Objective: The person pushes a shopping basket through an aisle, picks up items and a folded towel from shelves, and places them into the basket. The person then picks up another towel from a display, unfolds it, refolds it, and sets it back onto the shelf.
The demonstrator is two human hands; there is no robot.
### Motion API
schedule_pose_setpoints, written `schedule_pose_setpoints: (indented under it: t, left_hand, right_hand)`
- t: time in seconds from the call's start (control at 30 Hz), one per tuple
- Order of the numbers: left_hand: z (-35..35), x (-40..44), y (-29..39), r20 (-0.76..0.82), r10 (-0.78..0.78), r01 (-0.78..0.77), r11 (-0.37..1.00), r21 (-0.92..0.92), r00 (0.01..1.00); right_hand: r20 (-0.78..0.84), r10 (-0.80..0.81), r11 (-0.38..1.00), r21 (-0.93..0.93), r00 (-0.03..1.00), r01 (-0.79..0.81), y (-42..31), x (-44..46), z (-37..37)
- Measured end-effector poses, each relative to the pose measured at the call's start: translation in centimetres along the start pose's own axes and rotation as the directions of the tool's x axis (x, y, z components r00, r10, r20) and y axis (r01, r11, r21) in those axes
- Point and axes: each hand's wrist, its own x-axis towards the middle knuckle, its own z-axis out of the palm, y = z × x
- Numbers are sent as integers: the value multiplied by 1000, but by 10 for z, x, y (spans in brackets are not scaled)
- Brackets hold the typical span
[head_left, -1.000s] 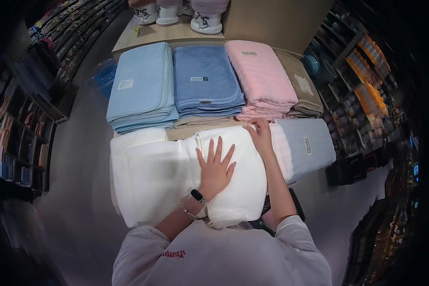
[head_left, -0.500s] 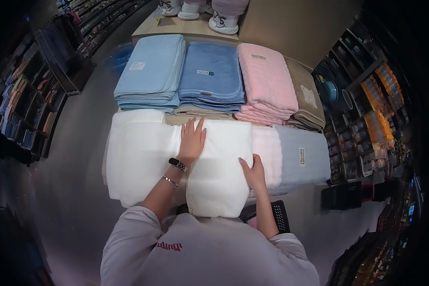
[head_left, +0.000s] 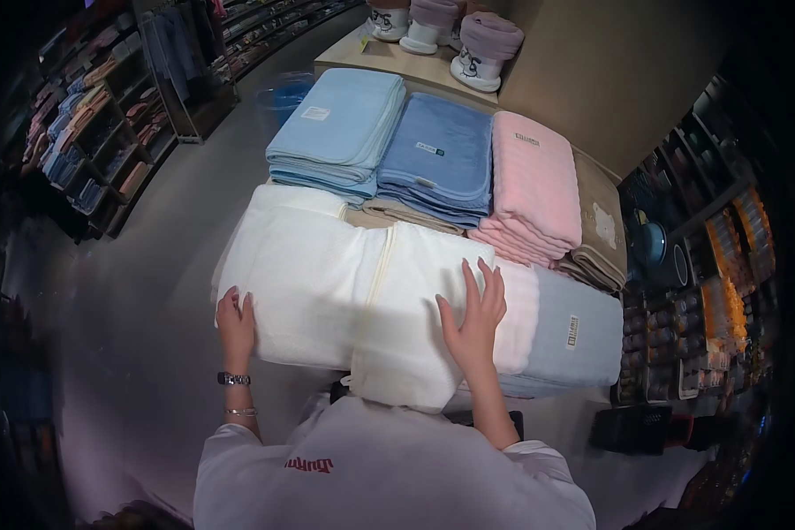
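A white textured towel [head_left: 305, 274] lies spread and folded at the near left of the stacks, its left part wide and flat. A pale seam or edge runs down its middle, and its right part [head_left: 406, 318] hangs over the near side towards my body. At the left edge, my left hand [head_left: 236, 331] has its fingers bent and its thumb close to them, gripping the towel's side. My right hand [head_left: 477, 322] rests over the right part with fingers spread, holding nothing.
Behind lie folded stacks of light blue [head_left: 336, 124], darker blue [head_left: 442, 146], pink [head_left: 536, 177] and brown towels [head_left: 599, 221]. Pale pink [head_left: 512, 309] and grey towels [head_left: 574, 318] sit to the right. Boot-shaped items [head_left: 486, 53] stand on the wooden ledge. Shelves [head_left: 106, 124] line both sides.
My left hand has moved from the middle of the white towel to its left edge. My right hand has come off the right edge onto the top, fingers spreading. The view has shifted.
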Motion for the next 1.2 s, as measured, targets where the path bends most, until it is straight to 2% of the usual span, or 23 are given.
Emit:
schedule_pose_setpoints:
  t: [0.07, 0.1, 0.2, 0.3, 0.33, 0.4, 0.5, 0.57, 0.63, 0.67, 0.7, 0.73, 0.77, 0.83, 0.9, 1.0, 1.1, 1.2]
  left_hand:
    - [1, 6, -23, 196, -86, 116, 983, -145, 977]
    - [-1, 7, -20, 232, -132, 164, 979, -124, 964]
    - [1, 24, 1, 268, -222, 253, 964, -84, 937]
    - [25, 43, -19, 210, -22, 41, 995, -89, 977]
    - [23, 46, -19, 249, -18, 55, 988, -143, 968]
    - [-7, 48, 29, 332, 0, 88, 964, -251, 943]
    - [-48, 42, 105, 380, 71, 140, 854, -501, 922]
    - [-64, 20, 174, 153, 265, -159, 855, -494, 952]
    - [-53, -7, 221, 137, 406, -313, 844, -435, 904]
    - [-48, -29, 246, 122, 515, -426, 802, -419, 848]
    - [-26, -55, 259, -39, 684, -666, 694, -273, 729]
    - [-9, -83, 275, 63, 722, -699, 685, -208, 689]
    - [3, -107, 287, 275, 740, -716, 669, -200, 614]
    - [35, -148, 291, 503, 687, -733, 665, -144, 524]
    - [56, -179, 285, 543, 658, -770, 637, -32, 522]
    - [38, -187, 285, 514, 696, -784, 617, -72, 501]
    - [7, -182, 271, 494, 788, -756, 562, -336, 367]
    - [0, -175, 250, 365, 879, -580, 477, -661, 307]
  right_hand:
    - [169, -130, 989, -52, 977, 140, -16, 0, 24]
    - [252, -192, 974, -69, 948, 216, -19, -3, 36]
    - [300, -313, 929, -98, 901, 356, -1, -15, 80]
    - [296, -318, 931, -84, 901, 356, 4, -17, 80]
    - [296, -321, 931, -77, 900, 357, 3, -18, 80]
    - [299, -320, 932, -70, 899, 355, 3, -21, 79]
    - [290, -322, 933, -65, 901, 354, 6, -17, 84]
    - [307, -304, 939, -65, 902, 339, 6, -21, 84]
    - [337, -274, 946, -72, 901, 315, -1, -18, 76]
    - [462, -206, 924, -198, 862, 327, 3, -16, 87]
    - [498, -175, 915, -237, 849, 328, 7, -19, 90]
    - [505, -148, 926, -230, 850, 298, 14, -27, 83]
    - [480, -141, 947, -190, 866, 260, 20, -37, 76]
    - [420, -97, 990, -54, 902, 131, 38, -64, 60]
    - [390, 3, 993, 106, 921, -48, 58, -89, 49]
    - [390, 135, 920, 292, 911, -261, 74, -101, 56]
    - [375, 193, 842, 410, 907, -349, 79, -90, 73]
    - [353, 214, 786, 492, 911, -375, 83, -66, 92]
